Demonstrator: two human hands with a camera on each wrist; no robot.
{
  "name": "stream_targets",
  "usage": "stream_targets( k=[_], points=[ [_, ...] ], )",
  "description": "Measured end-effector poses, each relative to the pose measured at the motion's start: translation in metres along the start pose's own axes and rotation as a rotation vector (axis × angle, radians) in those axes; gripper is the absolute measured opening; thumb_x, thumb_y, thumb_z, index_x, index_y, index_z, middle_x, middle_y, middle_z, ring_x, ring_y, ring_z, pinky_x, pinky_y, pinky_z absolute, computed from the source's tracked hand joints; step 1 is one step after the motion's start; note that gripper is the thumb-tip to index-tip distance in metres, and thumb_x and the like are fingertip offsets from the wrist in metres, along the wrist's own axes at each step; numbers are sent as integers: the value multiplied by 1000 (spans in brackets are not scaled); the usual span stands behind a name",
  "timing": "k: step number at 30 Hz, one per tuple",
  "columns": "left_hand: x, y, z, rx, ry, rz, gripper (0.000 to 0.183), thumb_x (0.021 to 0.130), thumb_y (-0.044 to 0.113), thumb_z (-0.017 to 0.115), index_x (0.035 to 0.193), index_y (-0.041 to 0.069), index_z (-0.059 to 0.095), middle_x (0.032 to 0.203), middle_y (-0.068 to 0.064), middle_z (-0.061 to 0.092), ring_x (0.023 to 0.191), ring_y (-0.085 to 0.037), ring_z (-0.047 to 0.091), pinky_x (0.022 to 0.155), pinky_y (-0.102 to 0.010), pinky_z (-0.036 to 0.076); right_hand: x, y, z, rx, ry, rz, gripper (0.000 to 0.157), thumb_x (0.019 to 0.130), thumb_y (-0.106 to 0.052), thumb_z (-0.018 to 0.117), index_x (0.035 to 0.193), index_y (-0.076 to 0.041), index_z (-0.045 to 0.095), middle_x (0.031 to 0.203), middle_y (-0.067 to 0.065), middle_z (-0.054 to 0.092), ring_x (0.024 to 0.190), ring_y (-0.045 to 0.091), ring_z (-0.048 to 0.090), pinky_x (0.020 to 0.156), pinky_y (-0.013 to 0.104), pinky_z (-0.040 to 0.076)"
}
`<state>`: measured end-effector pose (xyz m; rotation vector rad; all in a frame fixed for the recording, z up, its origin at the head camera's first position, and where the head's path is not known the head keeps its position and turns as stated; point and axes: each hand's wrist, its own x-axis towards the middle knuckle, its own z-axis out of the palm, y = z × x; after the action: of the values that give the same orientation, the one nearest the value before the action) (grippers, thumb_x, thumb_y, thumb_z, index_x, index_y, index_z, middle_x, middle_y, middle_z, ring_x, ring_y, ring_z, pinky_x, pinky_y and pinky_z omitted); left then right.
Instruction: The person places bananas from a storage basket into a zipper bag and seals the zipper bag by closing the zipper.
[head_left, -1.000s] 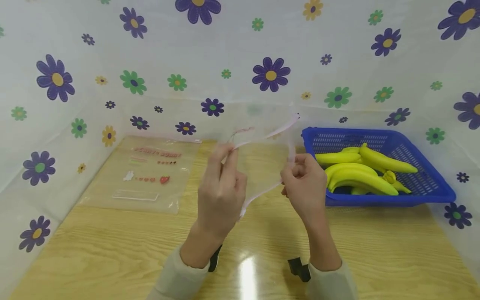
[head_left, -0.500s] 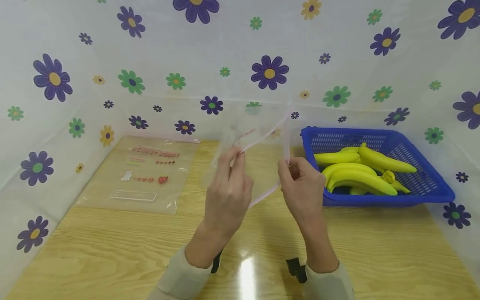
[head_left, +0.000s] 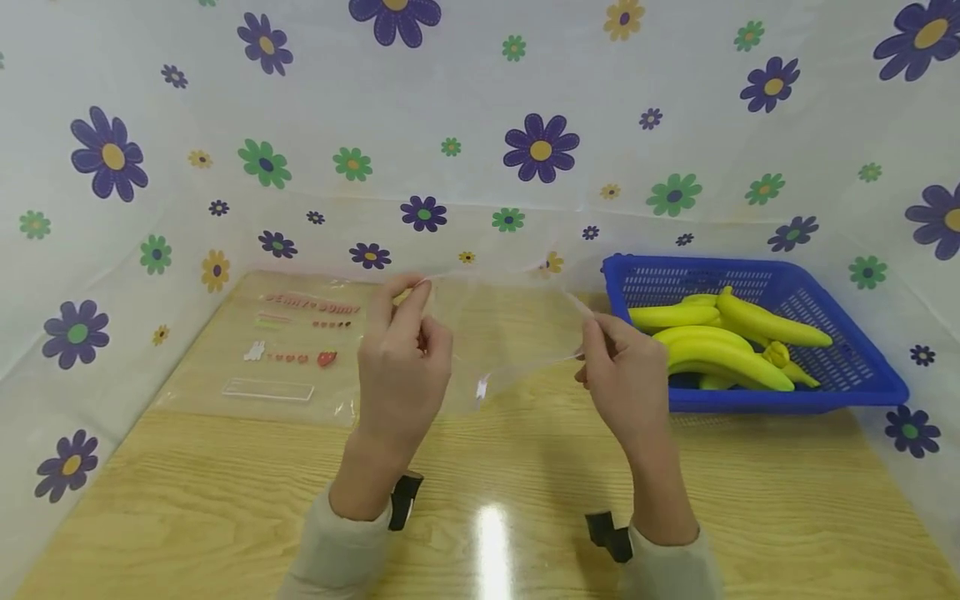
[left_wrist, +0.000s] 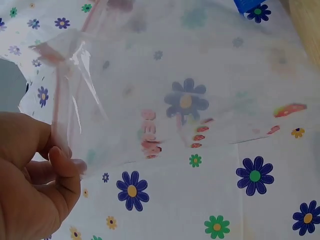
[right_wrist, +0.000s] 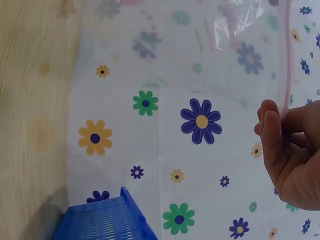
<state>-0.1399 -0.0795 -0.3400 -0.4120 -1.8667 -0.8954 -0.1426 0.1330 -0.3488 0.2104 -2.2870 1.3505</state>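
Observation:
Between my two hands, in the head view, stretches a clear plastic zip bag [head_left: 482,388], with its mouth spread apart. My left hand [head_left: 401,358] pinches one side of its rim between thumb and fingers. At the opposite side my right hand [head_left: 628,383] pinches the rim too. The left wrist view shows the bag's pink zip edge [left_wrist: 61,107] running down into the left fingers, with red and pink prints on the film beyond. In the right wrist view the pink edge [right_wrist: 288,60] ends in the right hand's pinch. Through the film the floral cloth shows.
A second clear zip bag [head_left: 191,392] with pink lettering and a bunny print lies flat on the wooden table [head_left: 247,500] at left. At right stands a blue basket [head_left: 862,367] holding several yellow bananas [head_left: 720,354]. A floral cloth [head_left: 450,92] surrounds the table's back and sides.
My left hand has moved left and the right hand slightly right, so they stand farther apart. The bag's raised upper edge has come down, and its mouth is pulled wider.

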Motion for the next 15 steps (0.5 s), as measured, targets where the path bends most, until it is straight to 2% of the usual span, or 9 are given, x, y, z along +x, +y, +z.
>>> stream_targets(
  k=[3,6,10,15],
  points=[
    [3,-4,-5,-55,23,-26,27,84,-17,53,106,-16,68,110,-24,60,54,-18,43,50,-18,34,6,11,-3,47,-24,81,25,101,-18,58,110,-1,74,71,16,66,50,17,61,49,24,54],
    [4,-2,-5,-81,12,-2,26,84,-16,53,104,-15,69,108,-24,61,55,-18,44,51,-17,36,13,22,-2,111,-56,140,28,100,-24,60,109,-2,74,71,17,66,51,16,62,52,26,56],
    [4,1,-1,-59,-19,62,26,82,-18,53,102,-15,70,106,-23,62,55,-18,45,47,-22,37,20,35,1,198,-55,210,29,99,-26,63,107,-1,74,69,11,63,50,14,61,52,28,57],
    [2,10,1,-51,32,199,28,78,-20,53,99,-16,70,104,-21,63,58,-22,49,45,-26,38,23,40,3,250,-26,235,26,98,-23,65,105,0,74,66,6,61,47,12,59,49,27,56]
  ],
)
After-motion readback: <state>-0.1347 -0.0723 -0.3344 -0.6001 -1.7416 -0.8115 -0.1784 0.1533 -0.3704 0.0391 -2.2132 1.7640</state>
